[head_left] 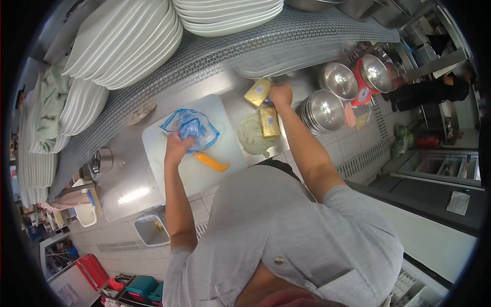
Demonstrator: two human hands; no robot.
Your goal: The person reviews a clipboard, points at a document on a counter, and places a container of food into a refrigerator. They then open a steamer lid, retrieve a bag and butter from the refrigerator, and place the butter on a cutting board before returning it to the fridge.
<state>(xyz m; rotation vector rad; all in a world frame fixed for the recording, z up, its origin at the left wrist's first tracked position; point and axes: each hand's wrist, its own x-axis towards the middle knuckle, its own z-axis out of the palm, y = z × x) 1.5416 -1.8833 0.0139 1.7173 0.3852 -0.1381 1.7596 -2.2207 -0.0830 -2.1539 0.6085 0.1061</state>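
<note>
On a white cutting board [159, 153] lies a clear plastic bag with blue edging [207, 134]. My left hand [179, 147] has its fingers closed on the bag's near side. Just below the bag is an orange handle-shaped object [211, 162]; its other end is hard to make out. To the right, my right hand [281, 95] is closed beside a gold-wrapped block [258, 92], and what its fingers hold is hidden. A second gold-wrapped block [269, 123] rests partly on a crumpled pale green cloth [251, 135].
White plates [128, 41] fill the mesh-lined shelf [215, 56] above the steel counter [120, 179]. Stacked metal bowls [323, 110] and a red scale [363, 94] stand at the right. A bin [152, 229] is below the counter. Another person [434, 92] is at far right.
</note>
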